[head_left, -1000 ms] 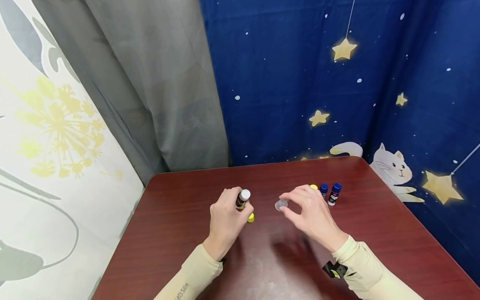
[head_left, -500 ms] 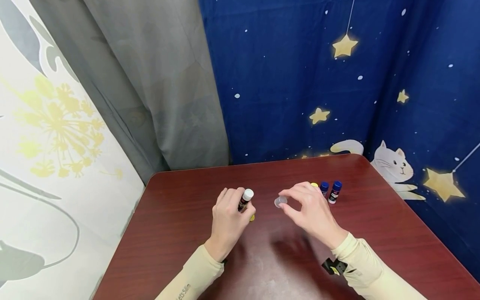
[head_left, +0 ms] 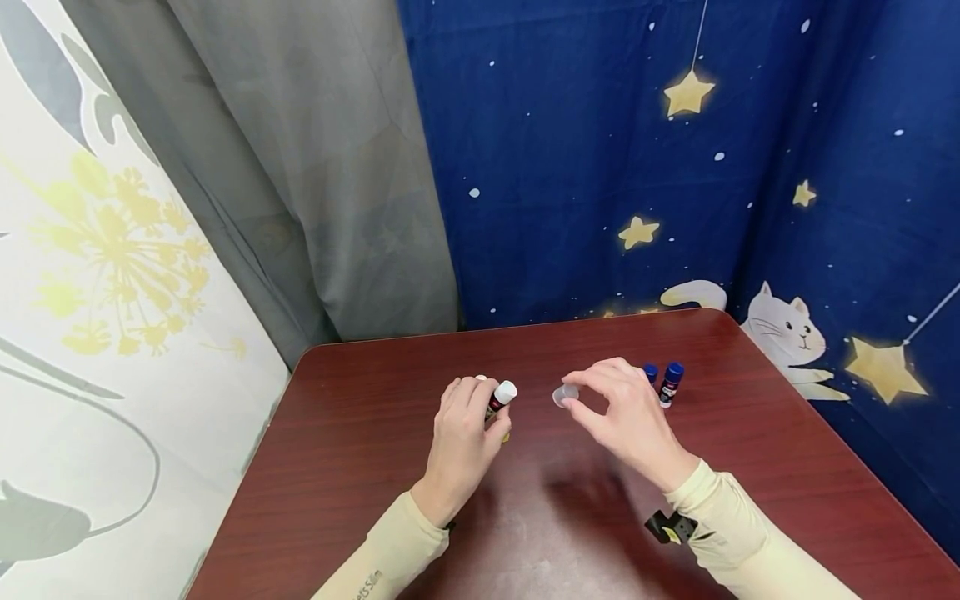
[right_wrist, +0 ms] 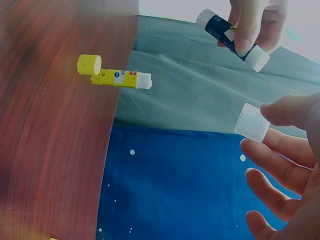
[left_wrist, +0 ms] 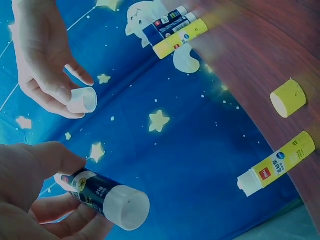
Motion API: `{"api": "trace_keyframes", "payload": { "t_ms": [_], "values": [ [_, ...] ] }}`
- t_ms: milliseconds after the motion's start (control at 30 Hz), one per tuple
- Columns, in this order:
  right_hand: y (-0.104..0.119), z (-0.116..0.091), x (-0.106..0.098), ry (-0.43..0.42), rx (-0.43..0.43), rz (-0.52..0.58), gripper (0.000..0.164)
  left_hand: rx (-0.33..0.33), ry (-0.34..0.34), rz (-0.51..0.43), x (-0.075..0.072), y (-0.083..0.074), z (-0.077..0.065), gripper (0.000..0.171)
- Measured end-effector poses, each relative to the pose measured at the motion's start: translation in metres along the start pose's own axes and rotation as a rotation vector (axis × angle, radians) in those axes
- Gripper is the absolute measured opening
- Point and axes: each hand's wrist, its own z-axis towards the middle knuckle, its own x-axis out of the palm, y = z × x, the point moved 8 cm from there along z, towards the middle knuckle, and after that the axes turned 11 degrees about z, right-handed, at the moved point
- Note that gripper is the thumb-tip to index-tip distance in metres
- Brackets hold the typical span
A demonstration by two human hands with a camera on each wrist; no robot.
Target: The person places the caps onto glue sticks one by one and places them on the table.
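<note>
My left hand [head_left: 463, 442] grips a black glue stick [left_wrist: 95, 192] around its barrel, tilted above the table. One end of it, white, points toward the right hand in the head view. Between the thumb and index finger of my right hand [head_left: 630, 421] is a small translucent cap [right_wrist: 252, 122], its other fingers loosely bent. Cap and glue stick are apart. An uncapped yellow glue stick [left_wrist: 280, 162] stands on the table beyond the left hand, its white tip bare. Beside it sits its yellow cap [left_wrist: 288, 98]. The left hand mostly hides both in the head view.
Two blue-capped glue sticks, one a blue glue stick [head_left: 670, 385], stand behind the right hand with a yellow glue stick [left_wrist: 180, 39]. The reddish-brown table [head_left: 360, 392] backs onto a grey curtain [head_left: 360, 208] and a starry blue curtain [head_left: 570, 167].
My left hand has shifted a little to the right, tilting the black glue stick further toward the cap. The right hand has moved up slightly, still pinching the cap.
</note>
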Motion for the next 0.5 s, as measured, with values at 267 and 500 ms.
{"api": "trace_keyframes", "payload": {
  "t_ms": [267,500],
  "values": [
    [-0.004,0.002,-0.009,-0.041,0.009,-0.024,0.024,0.033,0.008,0.009,0.000,-0.002,-0.001,0.029],
    [-0.009,0.004,-0.012,-0.040,0.030,-0.011,0.022,0.049,0.001,0.012,0.001,-0.005,0.000,0.029]
  ]
}}
